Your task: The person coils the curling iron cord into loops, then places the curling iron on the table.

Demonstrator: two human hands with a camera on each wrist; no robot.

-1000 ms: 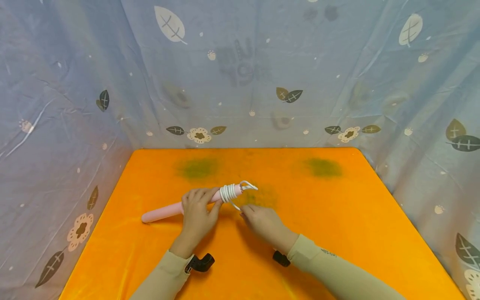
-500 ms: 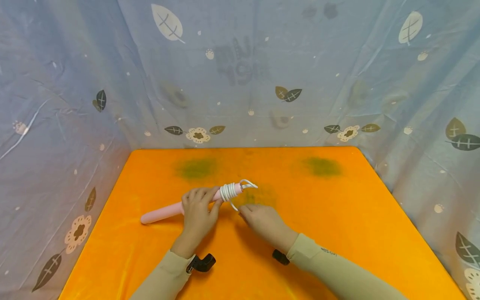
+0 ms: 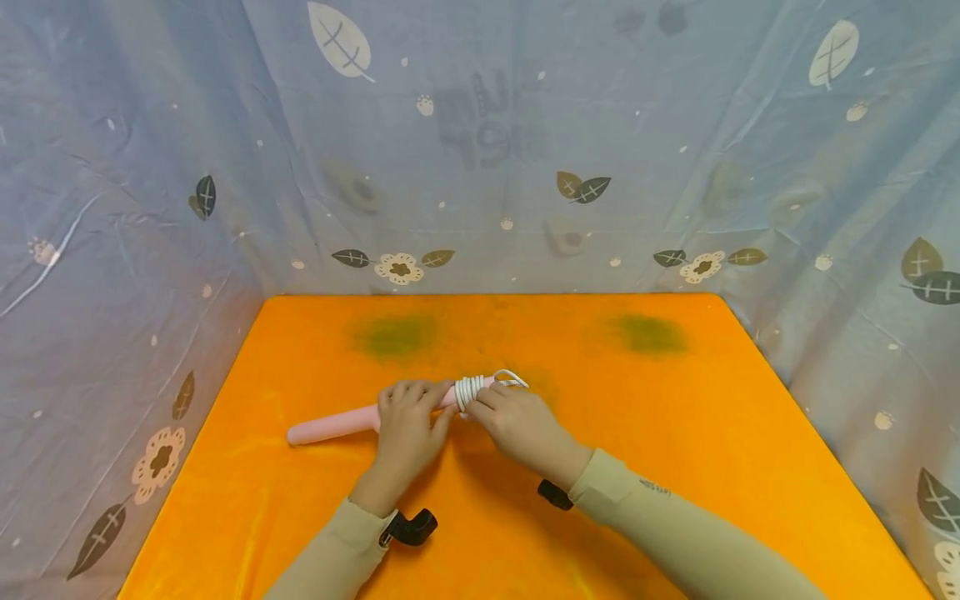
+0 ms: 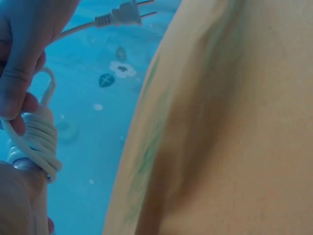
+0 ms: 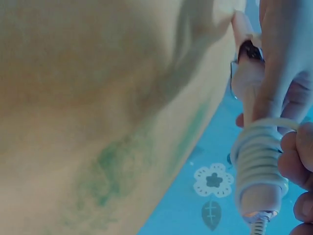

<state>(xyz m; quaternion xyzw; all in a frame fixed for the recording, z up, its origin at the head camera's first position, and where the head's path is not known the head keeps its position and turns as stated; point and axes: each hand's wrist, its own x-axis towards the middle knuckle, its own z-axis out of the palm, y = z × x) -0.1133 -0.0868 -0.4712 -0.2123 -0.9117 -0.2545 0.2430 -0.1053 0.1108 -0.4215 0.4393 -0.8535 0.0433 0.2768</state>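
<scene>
A pink hair iron (image 3: 333, 425), a long rounded rod, is held slanting over the table. White cord (image 3: 468, 390) is wound in several turns round its right end, and a short loop sticks out past the tip. My left hand (image 3: 408, 425) grips the iron just left of the coils. Close against the coils, my right hand (image 3: 525, 427) pinches the cord's free length, seen stretched over the turns in the right wrist view. A two-pin plug (image 4: 126, 13) juts out beyond my right hand in the left wrist view; the head view hides it.
An orange-covered table (image 3: 637, 400) with greenish smudges lies beneath. Bluish-grey curtains (image 3: 480, 167) printed with leaves and flowers hang behind it and along both sides. Black wrist devices (image 3: 412, 527) hang under both forearms.
My right hand has moved up and in against the coils, covering the stretch of cord that ran down from them. The iron and left hand have shifted slightly right in the head view.
</scene>
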